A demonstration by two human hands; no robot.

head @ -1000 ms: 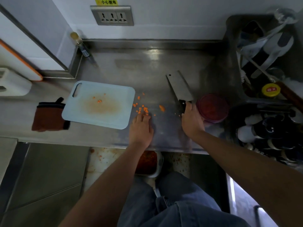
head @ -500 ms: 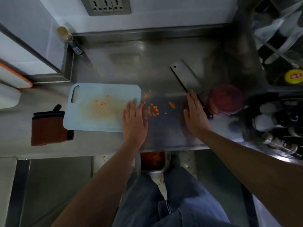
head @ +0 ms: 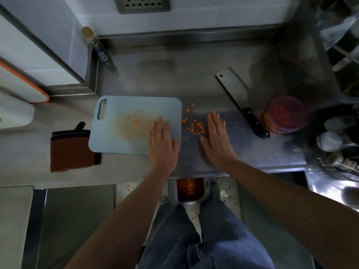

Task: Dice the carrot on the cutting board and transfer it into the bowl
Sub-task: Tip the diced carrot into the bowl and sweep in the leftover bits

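Note:
A pale blue cutting board (head: 124, 136) lies on the steel counter with a few carrot bits (head: 136, 121) on it. More diced carrot (head: 196, 128) is scattered on the counter just right of the board. My left hand (head: 162, 142) lies flat on the board's right edge, fingers straight. Flat on the counter just right of the carrot pile is my right hand (head: 217, 140). The cleaver (head: 239, 96) lies unheld further right. A metal bowl (head: 191, 188) holding diced carrot shows below the counter edge, between my legs.
A purple-lidded container (head: 285, 114) stands beside the cleaver's handle. A brown cloth (head: 71, 150) lies left of the board. A bottle (head: 95, 43) stands at the back left corner. Crowded utensils and jars fill a rack (head: 338, 133) on the right.
My right hand has let go of the cleaver and moved left beside the carrot pile. My left hand has shifted left from the counter onto the board's edge. The camera has tilted down.

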